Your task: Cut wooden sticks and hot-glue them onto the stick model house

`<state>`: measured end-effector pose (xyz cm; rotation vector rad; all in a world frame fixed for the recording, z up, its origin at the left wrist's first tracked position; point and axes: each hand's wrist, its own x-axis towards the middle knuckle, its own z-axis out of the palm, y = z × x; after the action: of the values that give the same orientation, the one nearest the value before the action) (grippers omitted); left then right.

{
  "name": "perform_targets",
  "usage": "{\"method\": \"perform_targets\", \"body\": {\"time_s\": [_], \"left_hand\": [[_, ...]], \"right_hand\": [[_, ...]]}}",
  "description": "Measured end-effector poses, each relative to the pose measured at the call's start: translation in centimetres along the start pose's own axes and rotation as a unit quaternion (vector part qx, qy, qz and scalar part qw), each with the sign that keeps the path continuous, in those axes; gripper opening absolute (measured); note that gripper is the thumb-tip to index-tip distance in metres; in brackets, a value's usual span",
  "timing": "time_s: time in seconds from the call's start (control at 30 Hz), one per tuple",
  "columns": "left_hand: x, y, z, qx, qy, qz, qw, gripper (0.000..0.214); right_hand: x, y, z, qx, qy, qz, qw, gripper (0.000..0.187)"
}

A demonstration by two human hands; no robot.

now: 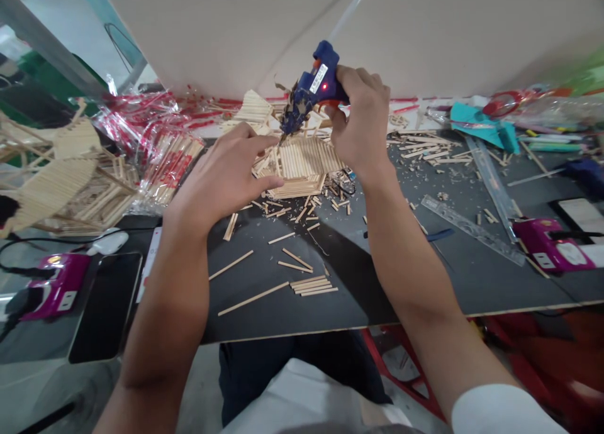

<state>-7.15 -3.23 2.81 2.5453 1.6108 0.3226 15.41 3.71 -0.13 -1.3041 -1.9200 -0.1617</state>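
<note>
My right hand (361,122) is closed around a blue glue gun (312,88) with a clear glue stick poking out of its back. The nozzle points down at the near left edge of a small panel of wooden sticks (302,163) lying on the dark table (377,258). My left hand (226,170) lies on the panel's left side, fingers stretched out and pressing on the sticks beside the nozzle. Whether the nozzle touches the wood is hidden by the fingers.
Loose sticks (302,283) lie scattered in front of the panel. Finished stick models (66,182) and red-striped packs of sticks (160,151) sit at the left. Clear rulers (472,229), purple sockets (547,242), a phone (106,305) and teal paper (476,122) surround the spot.
</note>
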Motion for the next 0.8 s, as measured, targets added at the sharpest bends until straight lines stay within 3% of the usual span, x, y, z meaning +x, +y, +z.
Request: {"method": "perform_targets", "body": {"time_s": [0.47, 0.8], "left_hand": [[0.5, -0.1, 0.4, -0.005, 0.008, -0.008, 1.000, 0.062], [0.8, -0.8, 1.4, -0.008, -0.002, -0.010, 1.000, 0.061]], "right_hand": [[0.1, 1.2, 0.4, -0.007, 0.028, 0.017, 0.999, 0.035], [0.2, 1.4, -1.5, -0.030, -0.023, 0.095, 0.995, 0.046]]}}
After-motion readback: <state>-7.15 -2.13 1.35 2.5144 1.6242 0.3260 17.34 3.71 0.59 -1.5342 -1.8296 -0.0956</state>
